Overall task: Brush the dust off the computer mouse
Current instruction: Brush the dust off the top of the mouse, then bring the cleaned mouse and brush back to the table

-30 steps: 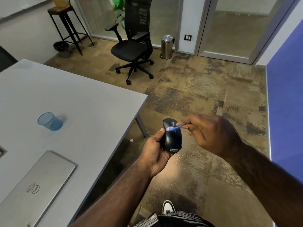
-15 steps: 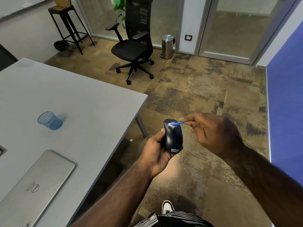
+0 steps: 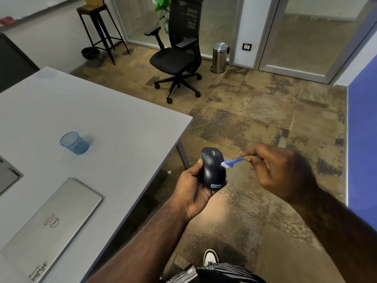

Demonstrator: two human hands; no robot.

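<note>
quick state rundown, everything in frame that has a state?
mouse: held upright in left hand, off the table
brush: pinched in right hand, bristles at the mouse's right edge
laptop: lid closed, flat on table
blue mesh cup: lying tipped on table
pedal bin: lid shut

Place: an office room is shown.
Seating: a black mesh-backed swivel chair point(image 3: 179, 54) on castors is seen on the floor, well apart from the bench.
Work surface: a wide grey bench point(image 3: 98, 119) is seen at the left, carried on a metal leg.
Equipment: a closed silver laptop point(image 3: 51, 221) is laid flat on the bench near its front edge; a small blue mesh cup point(image 3: 74, 143) is stood farther back on the bench.
Partitions: frosted glass panels in metal frames point(image 3: 318, 35) are seen along the far side.
Floor: mottled brown carpet tiles point(image 3: 265, 111) are laid throughout.
Fittings: a steel pedal bin point(image 3: 220, 57) is placed by the partition, beside a wall socket point(image 3: 247, 46); a tall black stool point(image 3: 98, 23) is stood by the left wall.
</note>
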